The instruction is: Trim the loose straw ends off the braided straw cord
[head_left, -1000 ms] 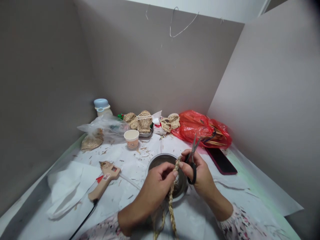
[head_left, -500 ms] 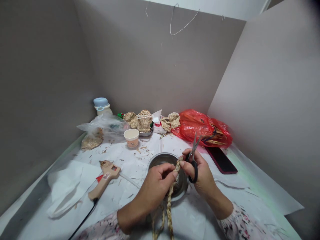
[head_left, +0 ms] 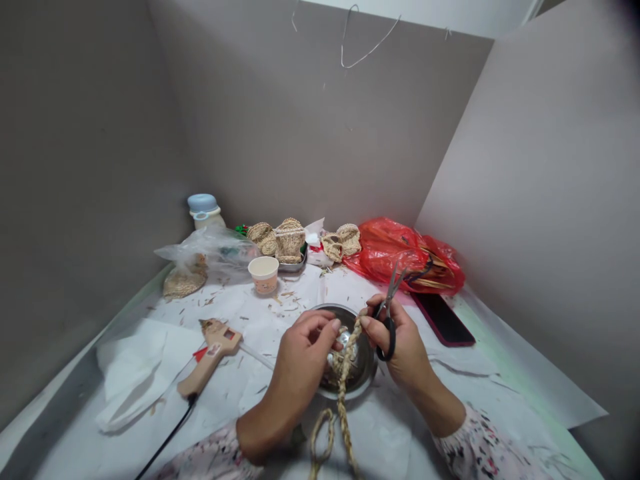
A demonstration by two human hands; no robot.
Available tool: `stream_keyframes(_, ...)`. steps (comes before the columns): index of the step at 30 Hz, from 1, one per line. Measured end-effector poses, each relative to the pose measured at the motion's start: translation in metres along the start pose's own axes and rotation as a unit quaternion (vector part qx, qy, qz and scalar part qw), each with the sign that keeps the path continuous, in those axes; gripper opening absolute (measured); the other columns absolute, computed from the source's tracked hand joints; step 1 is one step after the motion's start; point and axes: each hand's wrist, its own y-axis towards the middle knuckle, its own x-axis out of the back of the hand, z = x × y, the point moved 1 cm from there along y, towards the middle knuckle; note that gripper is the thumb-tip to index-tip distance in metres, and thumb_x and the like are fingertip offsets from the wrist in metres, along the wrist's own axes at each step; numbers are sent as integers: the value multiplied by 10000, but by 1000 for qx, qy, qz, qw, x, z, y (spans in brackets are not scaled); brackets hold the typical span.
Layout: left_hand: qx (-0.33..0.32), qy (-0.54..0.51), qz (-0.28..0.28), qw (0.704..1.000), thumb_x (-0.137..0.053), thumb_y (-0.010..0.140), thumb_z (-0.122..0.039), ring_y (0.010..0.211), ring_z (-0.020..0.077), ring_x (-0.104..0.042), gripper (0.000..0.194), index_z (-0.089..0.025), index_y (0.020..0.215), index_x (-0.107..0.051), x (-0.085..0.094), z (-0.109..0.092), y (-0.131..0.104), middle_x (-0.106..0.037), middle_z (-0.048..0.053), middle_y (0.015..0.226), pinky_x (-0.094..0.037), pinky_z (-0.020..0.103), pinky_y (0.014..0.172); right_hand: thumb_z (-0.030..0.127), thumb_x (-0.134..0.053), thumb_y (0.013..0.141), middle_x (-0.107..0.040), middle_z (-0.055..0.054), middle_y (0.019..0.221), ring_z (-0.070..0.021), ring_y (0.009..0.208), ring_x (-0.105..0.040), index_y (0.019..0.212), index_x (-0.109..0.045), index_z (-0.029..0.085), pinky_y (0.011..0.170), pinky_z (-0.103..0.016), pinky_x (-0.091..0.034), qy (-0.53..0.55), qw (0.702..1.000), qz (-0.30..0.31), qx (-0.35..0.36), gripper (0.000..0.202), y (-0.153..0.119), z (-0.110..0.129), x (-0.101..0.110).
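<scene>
A braided straw cord [head_left: 344,377] hangs in front of a metal bowl [head_left: 371,383], its top end pinched between the thumb and fingers of my right hand [head_left: 400,337]. The same hand carries black-handled scissors [head_left: 390,310], blades pointing up and slightly apart. My left hand [head_left: 307,350] is just left of the cord, over the bowl's left side, fingers curled with thumb and fingertips close together. Whether something small is between them cannot be made out. Straw bits lie inside the bowl. Lower down, the cord has a loop [head_left: 321,437] near the front edge of view.
On the left are a glue gun [head_left: 210,357] with its cable and a white cloth [head_left: 133,373]. Behind stand a paper cup [head_left: 263,275], woven straw pieces [head_left: 289,241], a clear bag [head_left: 215,250] and a blue-lidded jar [head_left: 204,210]. At right are a red bag [head_left: 390,250] and a phone [head_left: 444,320].
My left hand has let go of the braided cord and moved slightly left and up. The cord now hangs from my right hand, and its lower loop has shifted.
</scene>
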Motion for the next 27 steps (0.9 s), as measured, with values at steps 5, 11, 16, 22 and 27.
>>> stream_keyframes(5, -44, -19, 24, 999, -569, 822, -242, 1001, 199, -615, 325, -216, 1137, -646, -2, -6, -3, -619, 70, 1214, -484, 278, 831, 313, -680, 743, -543, 35, 780, -114, 654, -509, 955, -506, 225, 593, -238, -402, -6, 1000, -9, -2, 288, 0, -2, 1)
stream_keyframes(11, 31, -14, 108, 994, -622, 787, -298, 646, 162, -613, 192, -149, 888, -690, -8, -7, -7, -676, 33, 739, -468, 245, 599, 390, -684, 727, -570, 28, 760, -127, 629, -530, 943, -510, 227, 577, -252, -413, -42, 999, -22, -8, 321, 1, 7, 1)
stream_keyframes(16, 14, -128, -110, 985, -610, 792, -401, 427, 67, -479, 231, -176, 834, -574, 12, -14, 1, -578, -49, 607, -373, 173, 438, 391, -695, 683, -625, 5, 735, -173, 656, -560, 950, -585, 228, 609, -291, -407, -262, 965, -31, 0, 331, 13, 11, 20)
stream_keyframes(22, 7, -157, -158, 975, -564, 820, -429, 361, 45, -400, 243, -189, 815, -526, 24, -11, 8, -501, -86, 527, -297, 155, 378, 280, -679, 595, -601, 44, 568, -153, 489, -505, 876, -652, 257, 492, -264, -348, -295, 955, 0, -24, 284, 17, -16, 32)
stream_keyframes(27, 3, -165, -156, 974, -549, 835, -433, 355, 45, -390, 245, -191, 823, -516, 23, -6, 9, -490, -91, 526, -289, 158, 372, 255, -607, 596, -620, 33, 573, -172, 507, -545, 840, -665, 257, 505, -270, -380, -371, 927, -52, -8, 252, 22, -24, 34)
